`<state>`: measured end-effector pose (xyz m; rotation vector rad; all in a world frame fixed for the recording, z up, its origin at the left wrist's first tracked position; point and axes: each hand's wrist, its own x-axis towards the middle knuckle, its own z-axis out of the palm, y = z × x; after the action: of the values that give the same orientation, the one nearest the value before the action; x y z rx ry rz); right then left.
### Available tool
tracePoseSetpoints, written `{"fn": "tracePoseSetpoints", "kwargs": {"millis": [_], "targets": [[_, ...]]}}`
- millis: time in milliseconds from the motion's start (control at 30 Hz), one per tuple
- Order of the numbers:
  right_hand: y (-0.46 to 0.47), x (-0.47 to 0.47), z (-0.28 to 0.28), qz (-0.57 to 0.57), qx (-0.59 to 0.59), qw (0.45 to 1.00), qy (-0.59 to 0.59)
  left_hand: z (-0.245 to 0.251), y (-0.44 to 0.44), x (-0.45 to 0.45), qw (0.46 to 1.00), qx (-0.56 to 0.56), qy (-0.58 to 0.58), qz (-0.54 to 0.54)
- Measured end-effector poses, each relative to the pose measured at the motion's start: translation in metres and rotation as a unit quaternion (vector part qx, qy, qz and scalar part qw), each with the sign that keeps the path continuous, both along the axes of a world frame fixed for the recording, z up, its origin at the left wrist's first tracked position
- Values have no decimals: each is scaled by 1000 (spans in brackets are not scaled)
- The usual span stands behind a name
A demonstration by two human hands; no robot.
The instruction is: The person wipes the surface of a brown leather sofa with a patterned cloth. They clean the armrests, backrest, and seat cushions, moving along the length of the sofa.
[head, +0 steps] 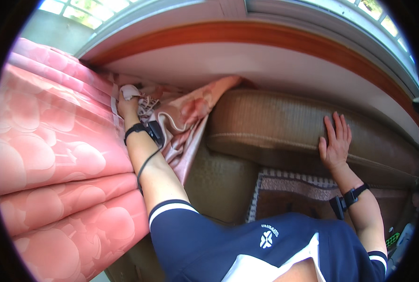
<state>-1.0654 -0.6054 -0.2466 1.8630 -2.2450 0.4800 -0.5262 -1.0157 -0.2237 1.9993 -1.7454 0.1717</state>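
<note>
At the upper left my left hand (126, 106) closes around a small white object (129, 92), possibly a cloth; its exact kind is unclear, and most of my fingers are hidden. Right beside it is a tangle of pale cords or hooks (147, 105). A pink curtain (65, 137) with a rounded pattern hangs along the left of that hand. Another fold of patterned satin fabric (192, 109) drapes to its right over the sofa's end. My right hand (336, 144) lies flat, fingers apart, on the brown sofa backrest (266, 120), holding nothing.
Behind the sofa runs a white wall (209, 58) topped by a reddish-brown sill (202, 31), with a window frame (294, 14) above. The sofa's brown armrest (223, 179) and a seat mat with a checked edge (290, 181) lie below. A green perforated item (393, 240) shows at the lower right.
</note>
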Motion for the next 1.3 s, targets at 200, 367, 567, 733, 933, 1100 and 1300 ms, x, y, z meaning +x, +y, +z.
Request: {"fn": "tracePoseSetpoints", "kwargs": {"millis": [200, 367, 567, 733, 933, 1100, 1300], "targets": [[3, -3, -14, -15, -22, 1000, 1, -15, 21, -25, 830, -2, 556, -52], [3, -4, -16, -14, -44, 999, -20, 13, 83, -97, 573, 210, 763, -215], [2, -4, -20, -9, -93, 995, -23, 30, 171, -282, 630, 422, 518, -396], [1, -5, -22, 2, -117, 992, -52, -21, 232, -321, 911, 34, 74, -403], [5, -8, -21, 29, -124, 988, -92, -26, 214, -330, 917, 144, 284, -239], [9, -8, -23, 39, -135, 988, -69, -17, 235, -333, 957, 164, 151, -184], [13, -11, -26, 33, -134, 986, -88, -22, 252, -332, 941, 108, 227, -225]]}}
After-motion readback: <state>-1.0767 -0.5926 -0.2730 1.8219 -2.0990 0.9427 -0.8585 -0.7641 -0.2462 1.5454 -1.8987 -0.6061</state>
